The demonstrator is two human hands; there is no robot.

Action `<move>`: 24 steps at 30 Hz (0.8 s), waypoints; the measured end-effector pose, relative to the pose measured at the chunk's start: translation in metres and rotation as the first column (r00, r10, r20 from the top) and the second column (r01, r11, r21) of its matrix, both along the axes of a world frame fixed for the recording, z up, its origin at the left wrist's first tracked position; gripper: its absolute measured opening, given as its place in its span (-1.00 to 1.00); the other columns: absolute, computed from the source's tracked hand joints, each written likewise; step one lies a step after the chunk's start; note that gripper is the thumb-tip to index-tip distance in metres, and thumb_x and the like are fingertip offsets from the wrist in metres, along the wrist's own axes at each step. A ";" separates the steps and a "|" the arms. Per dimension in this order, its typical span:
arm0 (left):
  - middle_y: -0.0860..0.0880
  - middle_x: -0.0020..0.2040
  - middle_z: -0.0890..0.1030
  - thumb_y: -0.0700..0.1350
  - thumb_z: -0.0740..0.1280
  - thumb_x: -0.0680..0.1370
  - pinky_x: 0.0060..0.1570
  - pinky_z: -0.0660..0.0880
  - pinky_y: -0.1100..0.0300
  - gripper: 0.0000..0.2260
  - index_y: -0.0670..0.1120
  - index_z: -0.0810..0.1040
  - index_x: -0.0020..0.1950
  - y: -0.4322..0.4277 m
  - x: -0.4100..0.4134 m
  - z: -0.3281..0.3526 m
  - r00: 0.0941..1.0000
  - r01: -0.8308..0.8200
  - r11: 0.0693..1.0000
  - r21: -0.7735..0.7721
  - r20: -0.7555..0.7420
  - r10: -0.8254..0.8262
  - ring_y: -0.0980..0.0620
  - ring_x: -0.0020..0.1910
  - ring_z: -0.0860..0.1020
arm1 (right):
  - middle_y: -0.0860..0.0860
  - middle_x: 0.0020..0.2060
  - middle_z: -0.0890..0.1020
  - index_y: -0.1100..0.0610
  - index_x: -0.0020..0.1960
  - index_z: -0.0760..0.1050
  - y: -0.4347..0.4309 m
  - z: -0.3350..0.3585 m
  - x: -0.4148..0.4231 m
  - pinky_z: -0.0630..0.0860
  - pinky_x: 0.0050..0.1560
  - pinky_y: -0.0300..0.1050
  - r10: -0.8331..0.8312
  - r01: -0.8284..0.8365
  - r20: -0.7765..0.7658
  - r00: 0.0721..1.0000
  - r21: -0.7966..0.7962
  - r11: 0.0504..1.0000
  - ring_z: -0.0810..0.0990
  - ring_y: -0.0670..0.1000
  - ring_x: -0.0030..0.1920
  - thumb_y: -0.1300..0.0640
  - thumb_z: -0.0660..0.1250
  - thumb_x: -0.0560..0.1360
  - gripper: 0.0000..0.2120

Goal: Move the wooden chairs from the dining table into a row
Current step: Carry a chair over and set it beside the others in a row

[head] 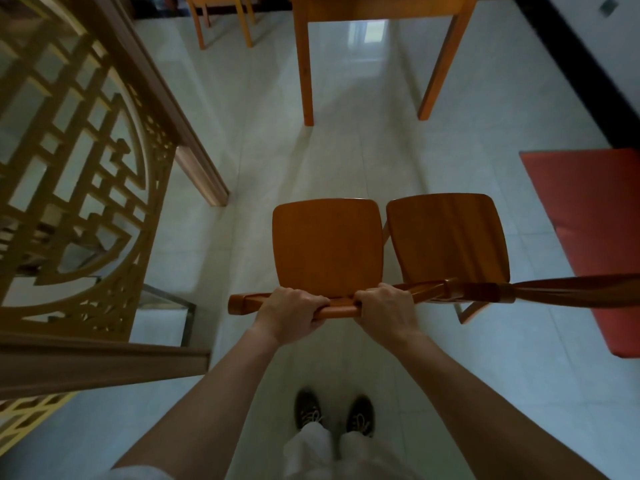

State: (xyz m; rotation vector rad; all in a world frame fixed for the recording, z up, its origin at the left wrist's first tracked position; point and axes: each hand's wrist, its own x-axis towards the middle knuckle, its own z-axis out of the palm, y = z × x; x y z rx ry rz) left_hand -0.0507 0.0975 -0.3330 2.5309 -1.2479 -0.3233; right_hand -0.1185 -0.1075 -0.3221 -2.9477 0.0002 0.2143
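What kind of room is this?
Probably a dining room in a home: there is a wooden table, matching wooden chairs on a shiny tiled floor, and a carved lattice screen beside them.

No readable text, labels or numbers anywhere.

Two orange-brown wooden chairs stand side by side, seen from above and behind, seats pointing toward the table. Left chair [327, 247]: smooth rounded-square seat, upright; left hand [289, 311] and right hand [388, 306] grip the top rail of its back, fingers [304, 299] curled over it. Right chair [446, 237]: same kind, seat edge just beside the left one's, turned slightly, back blurred. Dining table [306, 81]: same wood, well ahead, two legs showing. Third chair [244, 26]: left of the table, only legs visible.
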 end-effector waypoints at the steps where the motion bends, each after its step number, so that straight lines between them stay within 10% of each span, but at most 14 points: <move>1: 0.02 -0.04 0.76 0.04 0.37 0.66 -0.13 0.67 0.05 -0.77 0.02 0.68 0.26 -0.003 0.000 0.000 1.000 0.004 1.000 -0.011 0.005 -0.004 0.02 -0.20 0.72 | -0.06 -0.28 0.65 0.00 -0.12 0.63 -0.002 0.001 0.000 0.45 -0.31 -0.16 -0.011 0.011 -0.008 1.000 0.001 1.000 0.49 -0.04 -0.29 -0.03 0.30 0.61 -0.80; 24: 0.04 -0.12 0.74 0.03 0.35 0.66 -0.24 0.66 0.12 -0.79 0.00 0.70 0.21 -0.046 -0.006 -0.007 0.999 0.015 0.999 -0.052 0.034 -0.013 0.06 -0.30 0.68 | -0.05 -0.19 0.67 -0.04 0.04 0.67 -0.044 0.010 -0.006 0.56 -0.05 -0.05 -0.035 0.034 -0.050 0.998 -0.028 0.999 0.58 -0.03 -0.16 -0.12 0.41 0.55 -0.81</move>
